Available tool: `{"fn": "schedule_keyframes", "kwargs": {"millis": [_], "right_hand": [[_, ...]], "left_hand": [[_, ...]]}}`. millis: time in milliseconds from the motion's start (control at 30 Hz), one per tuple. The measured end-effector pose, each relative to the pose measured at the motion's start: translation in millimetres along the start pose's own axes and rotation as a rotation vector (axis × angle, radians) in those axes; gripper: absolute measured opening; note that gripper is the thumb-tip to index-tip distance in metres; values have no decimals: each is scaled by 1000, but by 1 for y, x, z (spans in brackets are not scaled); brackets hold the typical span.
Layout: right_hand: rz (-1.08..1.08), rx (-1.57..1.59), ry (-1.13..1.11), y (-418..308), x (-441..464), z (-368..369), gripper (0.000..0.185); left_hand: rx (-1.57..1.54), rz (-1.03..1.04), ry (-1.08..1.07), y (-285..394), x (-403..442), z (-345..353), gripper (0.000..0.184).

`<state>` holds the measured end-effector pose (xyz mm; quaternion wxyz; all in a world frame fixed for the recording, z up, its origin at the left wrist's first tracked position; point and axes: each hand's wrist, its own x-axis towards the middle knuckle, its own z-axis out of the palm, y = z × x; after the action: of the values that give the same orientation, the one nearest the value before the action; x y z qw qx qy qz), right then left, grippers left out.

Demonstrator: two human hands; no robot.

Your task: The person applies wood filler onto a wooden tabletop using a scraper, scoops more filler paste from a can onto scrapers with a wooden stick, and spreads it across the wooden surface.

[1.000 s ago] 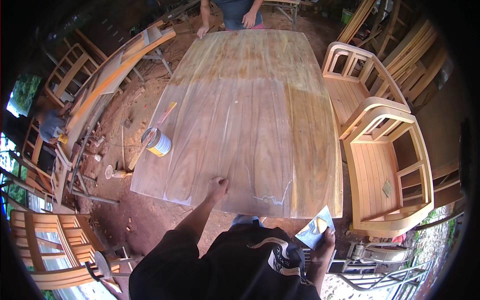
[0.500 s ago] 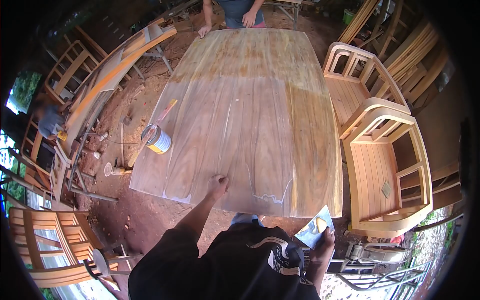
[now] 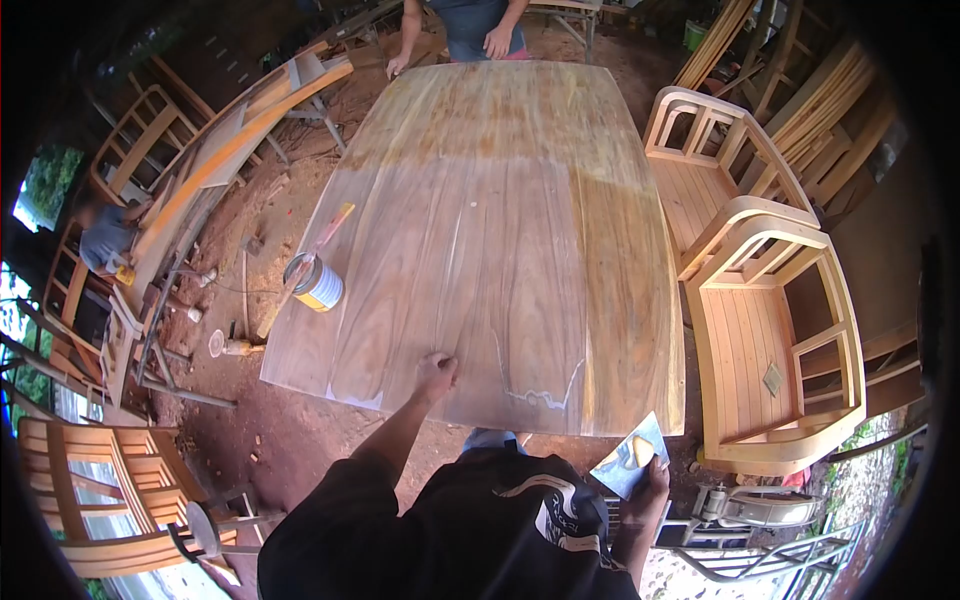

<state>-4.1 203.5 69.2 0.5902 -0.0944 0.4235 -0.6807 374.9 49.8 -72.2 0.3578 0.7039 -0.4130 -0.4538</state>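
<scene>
In the head view, the left hand [image 3: 437, 377] is low over the near part of a broad brown wooden panel [image 3: 480, 260], its fingers curled in close to the palm. No held thing shows; whether something small is pinched inside cannot be told. The right hand [image 3: 655, 482] is beside the panel's near right corner, fingers closed on the edge of a flat, light-blue sheet [image 3: 612, 470] that bears a pale yellow piece [image 3: 641, 450].

A round metal tin with a yellow-and-white label [image 3: 322, 290] stands on the panel near its left edge, forward and to the left of the left hand, which is much the nearer hand. A long, slim brush [image 3: 328, 230] slants over the tin's mouth, its long axis running away from the person and to the right.

The panel's grain runs lengthwise away from the person. Its far part and right side look yellower than the greyish-brown middle, and a jagged whitish line [image 3: 540, 400] crosses the near part. At the far end stands another person [image 3: 472, 28], one hand at the far left corner. Pale wooden bench-like frames [image 3: 745, 330] sit beyond the right edge, on the reddish ground [image 3: 300, 455].
</scene>
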Motion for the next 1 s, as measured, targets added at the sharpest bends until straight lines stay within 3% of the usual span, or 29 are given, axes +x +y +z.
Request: {"fn": "schedule_keyframes", "kwargs": {"millis": [400, 1000], "right_hand": [[13, -8, 0, -2, -3, 0, 35], [9, -17, -1, -7, -6, 0, 41]], "left_hand": [[30, 2, 0, 4, -3, -1, 21], [24, 0, 18, -2, 1, 1, 21]]}}
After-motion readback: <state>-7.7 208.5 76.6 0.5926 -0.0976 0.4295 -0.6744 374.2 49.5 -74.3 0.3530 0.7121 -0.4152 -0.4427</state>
